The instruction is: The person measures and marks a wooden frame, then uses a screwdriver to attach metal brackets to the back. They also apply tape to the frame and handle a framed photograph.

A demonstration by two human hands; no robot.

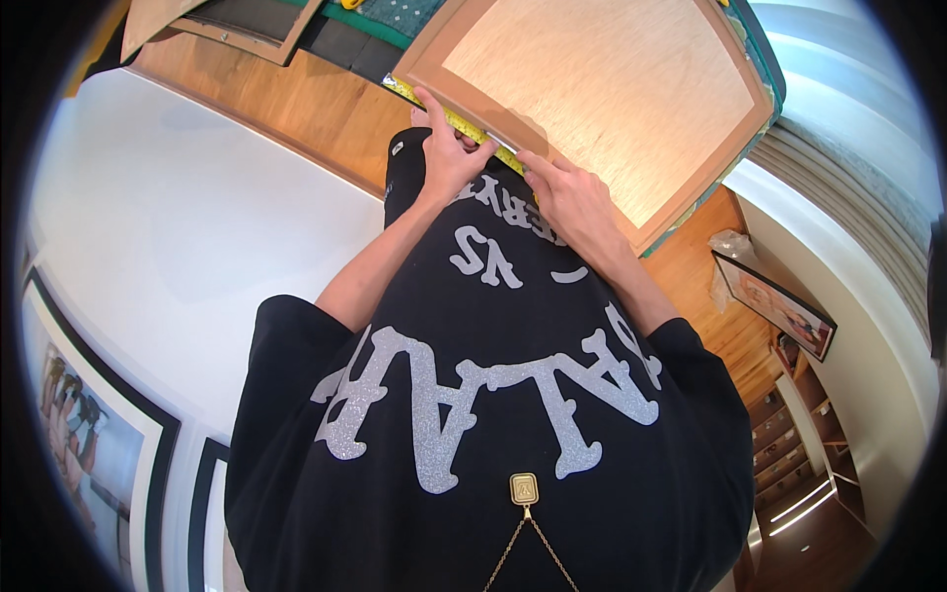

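Observation:
A flat wooden board (602, 84), pale plywood inside a brown border, lies at the top. Along its lower left edge runs a yellow tape measure (464, 125). My left hand (451, 158) is closed on the tape, its index finger laid along it and its thumb by the board's edge. Close beside it, my right hand (577, 202) is pinched at the same edge. A slim, pale, pen-like thing (501, 142) sticks out ahead of its index finger. My right palm hides the tape's lower end.
Teal patterned fabric (400, 18) lies under and beyond the board. Another wooden frame (266, 35) is at the upper left. A white surface (237, 187) spreads on the left, with black-framed pictures (128, 424) below. A framed picture (774, 301) leans at the right, near shelves (824, 424).

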